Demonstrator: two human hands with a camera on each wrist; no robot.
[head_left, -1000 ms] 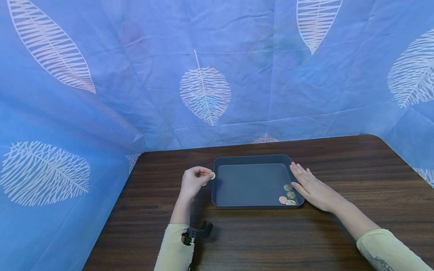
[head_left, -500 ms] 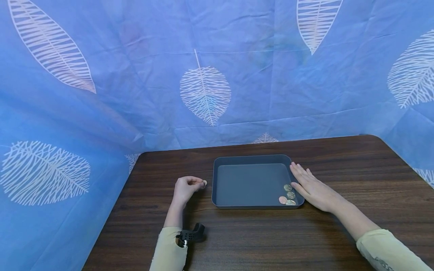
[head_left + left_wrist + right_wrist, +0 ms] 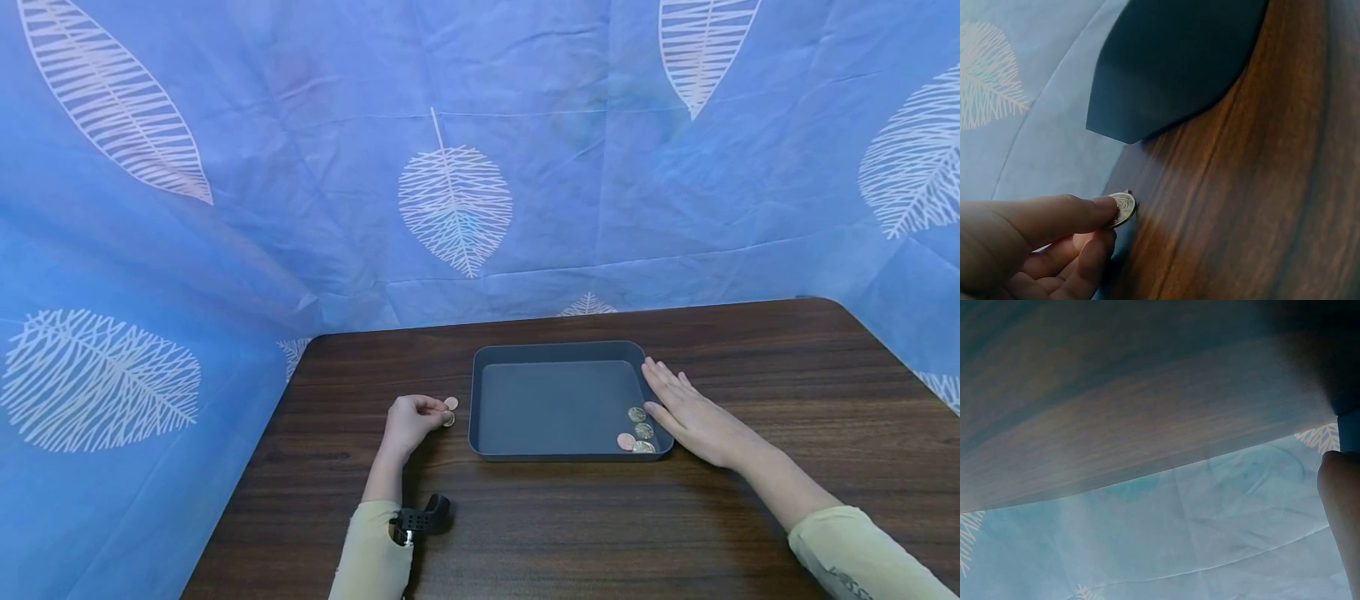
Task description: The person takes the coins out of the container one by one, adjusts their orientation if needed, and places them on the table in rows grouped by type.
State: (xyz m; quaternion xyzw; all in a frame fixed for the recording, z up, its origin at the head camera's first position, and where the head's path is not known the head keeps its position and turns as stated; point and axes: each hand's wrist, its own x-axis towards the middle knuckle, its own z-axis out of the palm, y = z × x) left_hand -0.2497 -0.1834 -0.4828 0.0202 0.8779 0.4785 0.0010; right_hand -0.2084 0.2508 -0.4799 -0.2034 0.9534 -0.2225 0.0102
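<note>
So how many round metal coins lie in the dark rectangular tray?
4: three yellowish coins along its right end, one coppery coin left of the nearest; some may be hidden.

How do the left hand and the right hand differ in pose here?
The left hand pinches a coin between thumb and finger, while the right hand has its fingers out straight. The left hand is apart from the tray, off its left side; the right hand lies against its right rim. Both are bare and come out of pale sleeves.

six coins (image 3: 643, 431), one tray (image 3: 555, 408), two hands (image 3: 693, 421), one table (image 3: 570, 525)
</note>
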